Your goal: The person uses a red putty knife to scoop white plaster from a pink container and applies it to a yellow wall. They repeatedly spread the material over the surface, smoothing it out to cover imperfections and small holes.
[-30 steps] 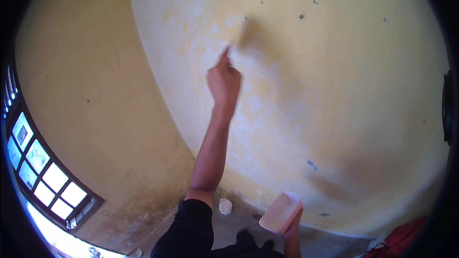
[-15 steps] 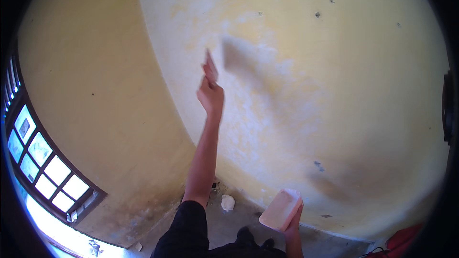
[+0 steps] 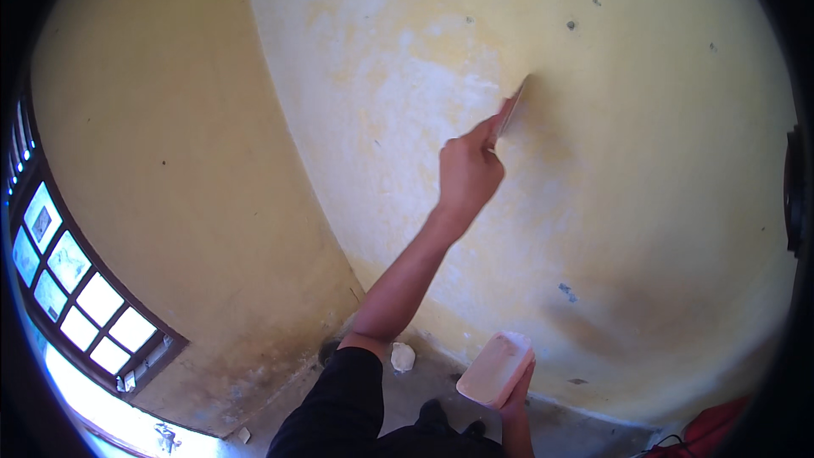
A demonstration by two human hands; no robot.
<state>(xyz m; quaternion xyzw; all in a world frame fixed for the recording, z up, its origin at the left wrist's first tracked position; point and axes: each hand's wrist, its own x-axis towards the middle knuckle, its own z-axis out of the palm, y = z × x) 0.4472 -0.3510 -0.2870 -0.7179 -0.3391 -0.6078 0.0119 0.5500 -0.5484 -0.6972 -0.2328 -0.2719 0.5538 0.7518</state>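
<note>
My left hand [image 3: 471, 168] reaches up the pale yellow wall [image 3: 661, 119], closed on a thin flat scraper [image 3: 515, 104] seen almost edge-on, with a finger along it and its far edge at or close to the wall. White mottled patches cover the wall left of it. Low at right, my right hand [image 3: 517, 388] grips the side of a pale pink rectangular container [image 3: 492, 371], which has some pale material inside.
A second yellow wall [image 3: 170, 229] meets this one in a corner, with a dark-framed window [image 3: 87, 304] at far left. On the stained floor [image 3: 551, 428] lie a white lump [image 3: 403, 356] and my dark feet. Red fabric [image 3: 708, 428] is at lower right.
My left hand with the scraper swung down and left, then rightward across the wall to its present place. The container in my right hand has shifted only slightly.
</note>
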